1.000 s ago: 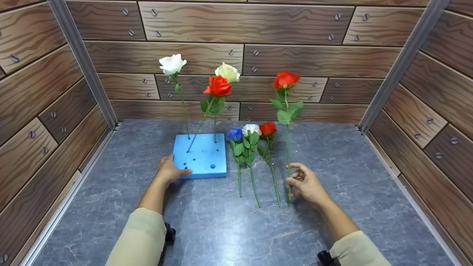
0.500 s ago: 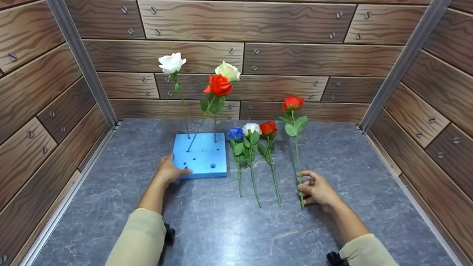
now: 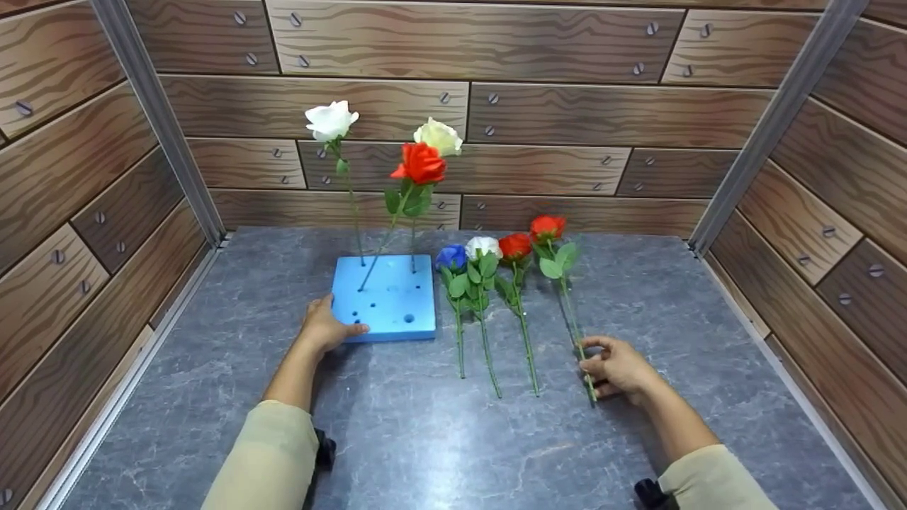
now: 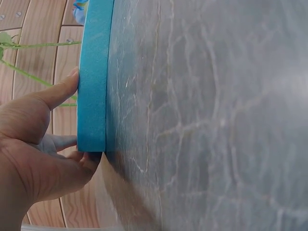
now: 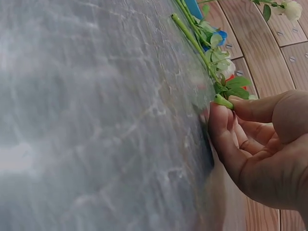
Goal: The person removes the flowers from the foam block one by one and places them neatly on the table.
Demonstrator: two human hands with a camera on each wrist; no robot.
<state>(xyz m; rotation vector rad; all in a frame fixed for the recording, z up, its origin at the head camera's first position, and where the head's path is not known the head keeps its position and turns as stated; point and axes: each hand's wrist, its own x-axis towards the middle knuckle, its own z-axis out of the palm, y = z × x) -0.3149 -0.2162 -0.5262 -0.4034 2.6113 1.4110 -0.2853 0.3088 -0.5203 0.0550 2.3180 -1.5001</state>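
Note:
My left hand (image 3: 324, 329) grips the near left corner of a blue foam block (image 3: 390, 308), thumb on its top and fingers at its side. Three artificial roses stand in the block's holes: a white rose (image 3: 331, 122), a pale yellow rose (image 3: 438, 137) and a leaning red one (image 3: 419, 164). On the right, my right hand (image 3: 618, 370) pinches the lower stem of another red rose (image 3: 548, 228). That rose slants low over the table, its bloom pointing away from me. In the right wrist view, the cut stem end (image 5: 223, 101) shows between thumb and fingers.
Between block and right hand lie a blue rose (image 3: 451, 257), a white rose (image 3: 482, 248) and a red rose (image 3: 514, 246), side by side with stems toward me. Wood-patterned walls (image 3: 553, 113) enclose the grey marbled table (image 3: 425, 439) at the back and sides.
My right hand has moved right and toward me, bringing its red rose from upright down to a low slant beside the lying roses. The left hand and block have stayed put.

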